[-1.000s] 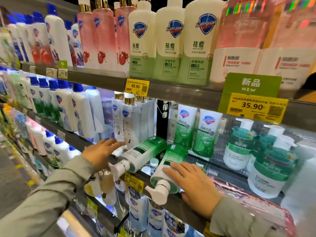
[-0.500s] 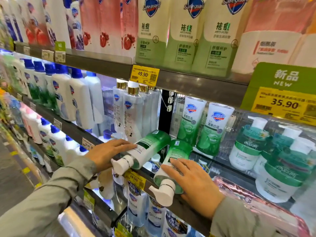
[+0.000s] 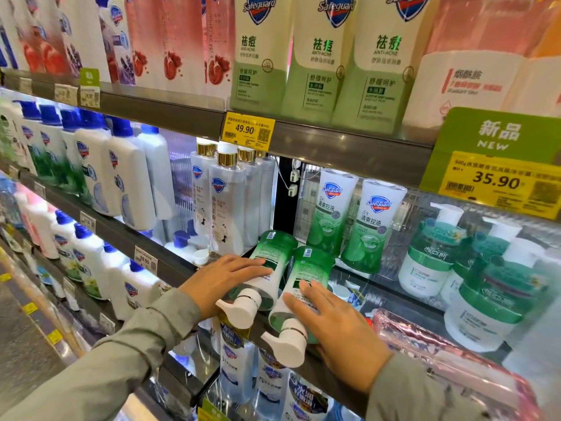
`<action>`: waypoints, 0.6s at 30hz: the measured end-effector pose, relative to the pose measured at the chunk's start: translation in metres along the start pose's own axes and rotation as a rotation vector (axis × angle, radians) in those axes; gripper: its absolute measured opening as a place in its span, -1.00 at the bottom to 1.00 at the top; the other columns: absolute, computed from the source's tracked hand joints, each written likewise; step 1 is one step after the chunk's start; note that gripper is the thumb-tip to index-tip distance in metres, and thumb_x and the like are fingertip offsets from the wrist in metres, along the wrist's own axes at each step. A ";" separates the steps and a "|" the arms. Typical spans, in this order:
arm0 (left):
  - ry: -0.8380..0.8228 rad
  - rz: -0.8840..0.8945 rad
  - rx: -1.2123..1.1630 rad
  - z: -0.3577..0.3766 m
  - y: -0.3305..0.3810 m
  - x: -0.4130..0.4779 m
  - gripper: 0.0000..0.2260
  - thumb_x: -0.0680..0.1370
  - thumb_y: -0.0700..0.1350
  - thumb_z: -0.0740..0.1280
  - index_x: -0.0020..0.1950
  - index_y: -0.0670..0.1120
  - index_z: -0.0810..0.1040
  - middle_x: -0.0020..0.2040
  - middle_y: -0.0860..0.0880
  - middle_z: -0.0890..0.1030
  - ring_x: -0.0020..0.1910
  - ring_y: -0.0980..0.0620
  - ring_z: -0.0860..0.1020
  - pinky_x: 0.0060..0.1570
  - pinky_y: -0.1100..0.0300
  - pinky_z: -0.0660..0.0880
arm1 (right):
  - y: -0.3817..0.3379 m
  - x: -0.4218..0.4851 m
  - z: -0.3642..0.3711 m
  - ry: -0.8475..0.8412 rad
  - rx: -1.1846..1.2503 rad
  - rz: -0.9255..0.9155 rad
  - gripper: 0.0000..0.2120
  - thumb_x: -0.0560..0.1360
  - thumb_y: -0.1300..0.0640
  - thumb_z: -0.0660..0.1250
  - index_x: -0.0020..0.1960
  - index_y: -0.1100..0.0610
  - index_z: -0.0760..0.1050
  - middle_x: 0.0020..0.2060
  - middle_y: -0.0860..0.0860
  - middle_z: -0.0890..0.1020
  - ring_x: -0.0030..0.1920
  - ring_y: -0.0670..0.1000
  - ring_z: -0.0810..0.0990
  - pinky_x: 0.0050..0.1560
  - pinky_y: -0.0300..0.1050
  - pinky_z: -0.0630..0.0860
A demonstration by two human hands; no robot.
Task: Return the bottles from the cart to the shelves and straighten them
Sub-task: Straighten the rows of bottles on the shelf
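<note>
Two green-and-white pump bottles lie on their sides on the middle shelf. Their white pump heads stick out over the shelf's front edge. My left hand lies over the left bottle, with its fingers stretched across the bottle's body just behind the pump. My right hand presses flat on the right bottle with straight fingers. The two bottles lie side by side and almost touch. No cart is in view.
Clear gold-capped bottles stand just behind my left hand. Two green tubes stand behind the lying bottles. Teal pump bottles are at the right, a pink plastic pack by my right forearm, and white blue-capped bottles at the left.
The left bottle has swung from its slant to lie beside the right one. My left hand moved from its side onto its top. The view came closer.
</note>
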State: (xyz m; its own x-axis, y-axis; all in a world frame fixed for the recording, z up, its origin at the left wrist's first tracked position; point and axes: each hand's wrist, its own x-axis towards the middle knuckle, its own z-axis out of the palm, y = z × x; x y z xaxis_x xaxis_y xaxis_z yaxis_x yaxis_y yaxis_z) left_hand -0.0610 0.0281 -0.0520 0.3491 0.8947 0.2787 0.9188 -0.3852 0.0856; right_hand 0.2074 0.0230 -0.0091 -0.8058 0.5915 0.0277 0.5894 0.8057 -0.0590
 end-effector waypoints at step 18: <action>0.122 0.079 -0.132 -0.012 0.010 -0.033 -0.19 0.39 -0.03 0.47 0.45 0.38 0.06 0.45 0.34 0.19 0.42 0.18 0.16 0.45 0.15 0.11 | 0.026 -0.007 0.010 0.247 -0.140 -0.193 -0.25 0.29 0.06 0.48 0.41 -0.04 0.26 0.30 0.00 0.52 0.28 0.08 0.52 0.28 0.05 0.33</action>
State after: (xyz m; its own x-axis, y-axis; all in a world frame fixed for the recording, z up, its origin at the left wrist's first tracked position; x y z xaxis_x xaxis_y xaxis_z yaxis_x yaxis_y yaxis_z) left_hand -0.0651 -0.0077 -0.0490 0.3866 0.8298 0.4023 0.8548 -0.4862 0.1815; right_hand 0.2279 0.0401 -0.0204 -0.8753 0.4033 0.2670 0.4429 0.8901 0.1076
